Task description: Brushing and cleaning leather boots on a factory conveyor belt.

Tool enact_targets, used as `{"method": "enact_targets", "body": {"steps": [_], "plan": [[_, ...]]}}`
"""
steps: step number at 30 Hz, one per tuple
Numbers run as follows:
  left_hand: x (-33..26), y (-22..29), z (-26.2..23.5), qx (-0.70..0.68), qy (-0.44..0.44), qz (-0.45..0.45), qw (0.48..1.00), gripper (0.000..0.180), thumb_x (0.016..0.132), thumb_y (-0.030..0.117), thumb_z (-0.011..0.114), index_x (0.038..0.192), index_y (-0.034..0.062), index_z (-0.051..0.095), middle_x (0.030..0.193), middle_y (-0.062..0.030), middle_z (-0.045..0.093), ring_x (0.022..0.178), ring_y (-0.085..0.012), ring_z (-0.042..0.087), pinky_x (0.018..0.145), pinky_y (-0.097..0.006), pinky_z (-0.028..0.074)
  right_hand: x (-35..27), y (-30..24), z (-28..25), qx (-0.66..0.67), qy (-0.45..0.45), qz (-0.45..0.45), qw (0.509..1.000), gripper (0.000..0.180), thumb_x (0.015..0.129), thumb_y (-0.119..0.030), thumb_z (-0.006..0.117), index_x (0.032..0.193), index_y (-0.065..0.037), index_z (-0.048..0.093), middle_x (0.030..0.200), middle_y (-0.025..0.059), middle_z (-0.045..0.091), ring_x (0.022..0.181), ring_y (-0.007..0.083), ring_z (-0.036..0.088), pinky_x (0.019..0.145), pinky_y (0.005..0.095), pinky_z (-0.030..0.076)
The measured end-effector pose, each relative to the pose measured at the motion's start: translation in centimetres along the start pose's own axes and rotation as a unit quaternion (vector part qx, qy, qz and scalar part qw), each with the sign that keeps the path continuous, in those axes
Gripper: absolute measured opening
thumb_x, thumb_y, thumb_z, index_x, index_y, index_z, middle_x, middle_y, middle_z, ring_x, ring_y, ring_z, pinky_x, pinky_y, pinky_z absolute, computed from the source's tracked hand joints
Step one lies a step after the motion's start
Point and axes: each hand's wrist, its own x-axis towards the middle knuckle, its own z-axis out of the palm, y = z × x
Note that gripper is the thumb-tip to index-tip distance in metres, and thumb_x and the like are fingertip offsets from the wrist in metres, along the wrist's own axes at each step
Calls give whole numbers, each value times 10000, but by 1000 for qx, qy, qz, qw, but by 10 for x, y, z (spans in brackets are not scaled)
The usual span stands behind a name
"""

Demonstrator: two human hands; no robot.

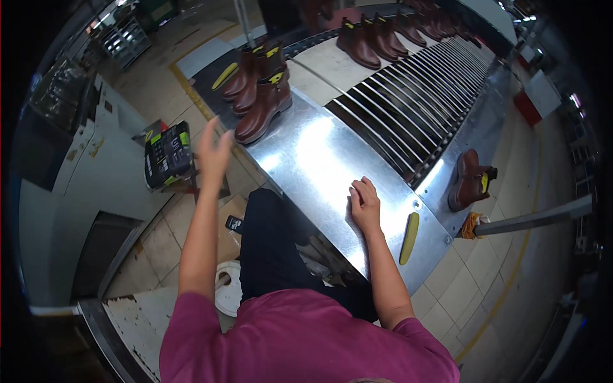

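Note:
My left hand (214, 150) is raised just off the table's left edge, fingers apart and holding nothing. Closest to it is a brown ankle boot (262, 108) with a yellow lining, standing upright on the shiny metal table (300, 163). More brown boots (239, 82) stand close behind that one. On the table's near part rests my right hand (366, 205), its fingers loosely bent and nothing visible in them. To the right of that forearm lies a yellow-green insole-shaped piece (410, 238). A similar yellow piece (225, 75) lies at the far left beside the boots.
A conveyor of metal rollers (415, 102) runs away from the table, with a row of brown boots (357, 45) along its far side. Two more boots (469, 182) sit at the right, near a metal bar (536, 217). A black-and-green bag (168, 156) and a machine (96, 147) stand left.

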Motion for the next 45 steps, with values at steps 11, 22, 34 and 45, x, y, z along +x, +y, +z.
{"method": "enact_targets", "body": {"steps": [11,22,34,45], "plan": [[47,-4,154,-225,-172,-38,958,532,786,240,895,1165,-37,645,1071,-167,756,977,-258,726,889,-363,555,-3,2,4,132,47,176,974,310,998,-222,653,1254,-53,701,1234,146,721,1264,342,635,1062,432,501],[-46,121,196,-508,-422,-49,750,695,1065,555,507,1514,28,448,1435,-87,585,1315,-197,560,1135,-335,419,30,-140,-46,555,100,240,790,736,1021,-552,573,1594,-128,392,1521,70,511,1319,216,525,1125,443,367],[-79,172,212,-510,-411,-147,741,713,1094,582,399,1559,43,439,1457,-91,572,1277,-174,573,1066,-306,456,24,-131,-55,513,164,253,803,710,1052,-518,538,1615,-127,355,1495,19,495,1329,137,456,1127,375,341],[-84,198,214,-484,-401,-137,766,653,1136,497,342,1607,45,343,1493,-123,530,1358,-177,504,1139,-292,366,28,-128,-70,470,193,247,825,896,969,-699,569,1597,-95,357,1457,89,542,1375,210,482,1148,436,371]]}}
